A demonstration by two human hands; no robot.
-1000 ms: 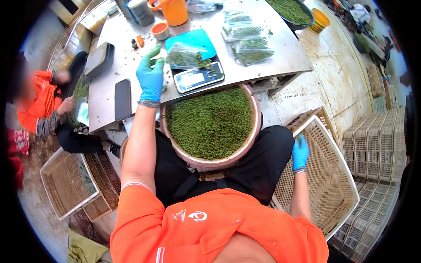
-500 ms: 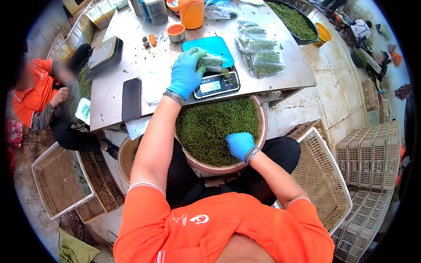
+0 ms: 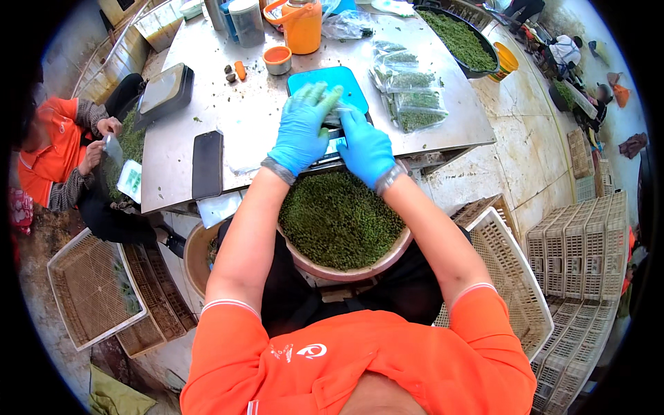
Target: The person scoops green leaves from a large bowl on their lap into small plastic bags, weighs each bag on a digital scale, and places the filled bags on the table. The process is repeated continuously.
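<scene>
The right hand (image 3: 368,144), in the bowl (image 3: 346,273) of green berries (image 3: 346,218) half a second earlier, now meets the left hand (image 3: 299,131) at the scale (image 3: 344,77), so that both hands work at one spot. A clear bag (image 3: 335,116) shows between them, over the scale and mostly covered. The left thumb stands apart from its fingers; the right fingers reach toward the bag; whether either hand grips it cannot be told. The bag's mouth and long axis are hidden; the scale runs front to back, display end nearest the bowl
</scene>
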